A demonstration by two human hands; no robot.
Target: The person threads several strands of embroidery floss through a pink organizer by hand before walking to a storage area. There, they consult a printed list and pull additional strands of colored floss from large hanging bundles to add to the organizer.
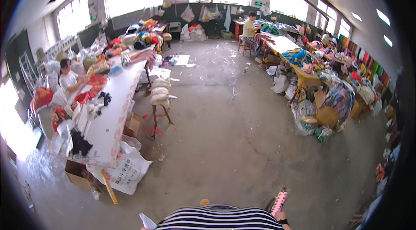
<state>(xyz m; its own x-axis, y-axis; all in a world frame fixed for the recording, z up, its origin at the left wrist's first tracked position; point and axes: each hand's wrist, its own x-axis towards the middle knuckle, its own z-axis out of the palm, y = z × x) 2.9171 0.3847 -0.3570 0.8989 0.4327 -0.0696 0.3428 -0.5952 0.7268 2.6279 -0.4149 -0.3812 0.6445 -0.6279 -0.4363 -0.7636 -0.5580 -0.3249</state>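
Observation:
At the lower edge, my right hand (281, 216), with a dark band at the wrist, is closed round a long pink strip with ridged edges (279, 203). Its exact kind is unclear, and a dark frayed tuft shows beside its upper end. My left hand is out of sight below the picture. A white pointed piece (147, 221), paper or cloth, sticks up on that side, and what holds it is hidden. Between the two is my black-and-white striped top (216, 218). Both hands are away from the tables.
A long white table (110, 113) with fabrics stands left; a person (68, 78) sits there. A cushioned stool (160, 100) and white sack (125, 169) are near it. Another person (250, 30) sits at the right table (281, 46). Bags and boxes (327, 116) crowd the right floor.

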